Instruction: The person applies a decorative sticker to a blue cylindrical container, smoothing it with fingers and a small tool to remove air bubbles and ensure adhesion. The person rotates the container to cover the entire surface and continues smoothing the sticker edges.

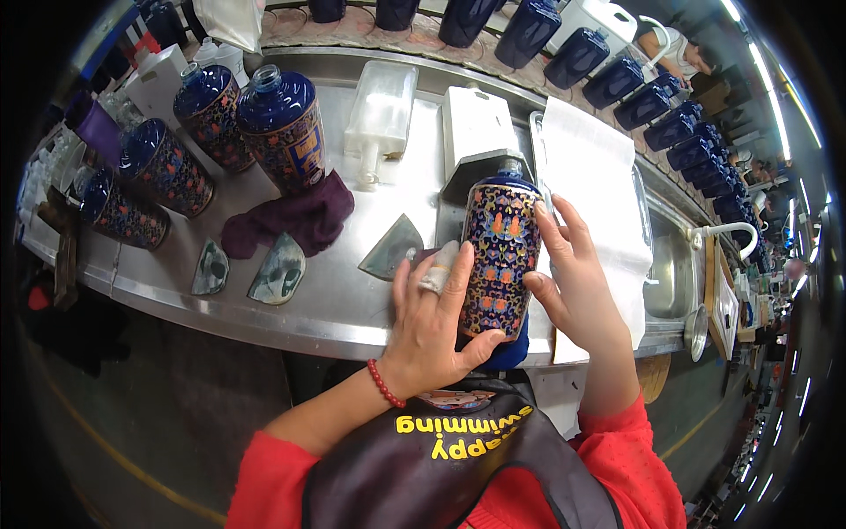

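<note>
A dark blue glass bottle with a colourful floral pattern lies before me, its neck pointing away. My left hand grips its left side and lower end, the thumb along the base; a whitish wrap covers one finger. On the right side, my right hand holds the bottle between fingertips and thumb. A dark angular rest shows behind the bottle's shoulder, and blue cloth peeks out below its base. Beside my left hand lies a dark green, roughly triangular scraper-like piece. What is under the left fingers is partly hidden.
Two similar flat pieces and a purple cloth lie left on the metal table. Several patterned bottles stand behind them. A clear bottle, white paper and sink are farther off. Plain blue bottles line a conveyor.
</note>
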A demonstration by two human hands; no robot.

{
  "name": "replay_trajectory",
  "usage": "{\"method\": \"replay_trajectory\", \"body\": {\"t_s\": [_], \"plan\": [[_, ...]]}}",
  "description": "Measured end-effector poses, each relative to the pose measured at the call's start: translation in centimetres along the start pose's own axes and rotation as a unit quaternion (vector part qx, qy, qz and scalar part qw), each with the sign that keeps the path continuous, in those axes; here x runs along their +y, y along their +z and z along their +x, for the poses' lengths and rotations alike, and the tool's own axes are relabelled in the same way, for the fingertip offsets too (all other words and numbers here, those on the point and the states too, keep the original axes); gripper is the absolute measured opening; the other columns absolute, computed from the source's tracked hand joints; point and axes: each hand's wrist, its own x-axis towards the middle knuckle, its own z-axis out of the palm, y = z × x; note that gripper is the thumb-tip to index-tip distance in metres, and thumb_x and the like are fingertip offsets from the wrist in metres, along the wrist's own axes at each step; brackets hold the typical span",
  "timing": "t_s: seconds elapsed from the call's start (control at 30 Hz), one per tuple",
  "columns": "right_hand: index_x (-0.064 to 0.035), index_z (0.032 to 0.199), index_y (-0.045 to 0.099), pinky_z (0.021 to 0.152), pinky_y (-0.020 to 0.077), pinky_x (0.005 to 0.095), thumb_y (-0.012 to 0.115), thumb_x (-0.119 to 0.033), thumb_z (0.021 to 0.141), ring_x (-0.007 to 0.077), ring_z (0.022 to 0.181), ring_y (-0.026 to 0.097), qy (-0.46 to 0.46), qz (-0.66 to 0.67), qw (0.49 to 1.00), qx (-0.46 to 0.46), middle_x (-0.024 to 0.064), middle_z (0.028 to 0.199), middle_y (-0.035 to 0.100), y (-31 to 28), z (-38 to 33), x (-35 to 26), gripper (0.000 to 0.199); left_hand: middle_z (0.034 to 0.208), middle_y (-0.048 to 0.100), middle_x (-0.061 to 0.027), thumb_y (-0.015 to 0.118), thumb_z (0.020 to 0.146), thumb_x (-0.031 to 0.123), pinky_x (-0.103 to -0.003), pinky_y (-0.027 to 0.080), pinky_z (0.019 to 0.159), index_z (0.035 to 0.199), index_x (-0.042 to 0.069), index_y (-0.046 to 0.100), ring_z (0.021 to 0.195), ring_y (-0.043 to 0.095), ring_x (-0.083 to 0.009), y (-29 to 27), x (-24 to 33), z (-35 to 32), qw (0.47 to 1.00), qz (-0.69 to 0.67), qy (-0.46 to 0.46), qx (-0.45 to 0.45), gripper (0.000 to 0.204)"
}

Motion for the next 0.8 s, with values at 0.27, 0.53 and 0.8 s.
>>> {"method": "replay_trajectory", "body": {"t_s": [0.27,0.53,0.8], "plan": [[-0.0107,0.157,0.044,0.103,0.0499,0.0476,0.073,-0.042,0.094,0.0382,0.116,0.058,0.009,0.004,1.000,-0.024,0.0290,0.154,0.038,-0.3,1.4,0.1,0.076,0.150,0.043,-0.0298,0.064,0.092,0.060,-0.067,0.014,0.119,0.162,-0.005,0.021,0.141,0.038,-0.0466,0.0,0.0,0.0,1.000,0.000,-0.002,0.001,0.105],[-0.0113,0.157,0.043,0.103,0.0505,0.0482,0.073,-0.042,0.094,0.0402,0.119,0.057,0.005,0.003,0.999,-0.038,0.0289,0.152,0.040,-0.6,1.7,0.2,0.077,0.151,0.042,-0.0290,0.068,0.090,0.057,-0.066,0.015,0.119,0.162,-0.004,0.022,0.142,0.038,-0.0453,-0.1,0.1,0.0,1.000,-0.002,-0.004,-0.002,0.105],[-0.0111,0.157,0.043,0.102,0.0509,0.0479,0.074,-0.042,0.094,0.0401,0.119,0.058,0.005,0.010,0.999,-0.039,0.0292,0.152,0.040,-0.6,1.7,0.2,0.077,0.151,0.041,-0.0288,0.068,0.090,0.057,-0.066,0.015,0.119,0.162,-0.004,0.022,0.142,0.038,-0.0448,-0.1,0.1,0.0,1.000,0.000,-0.006,-0.004,0.105]]}}
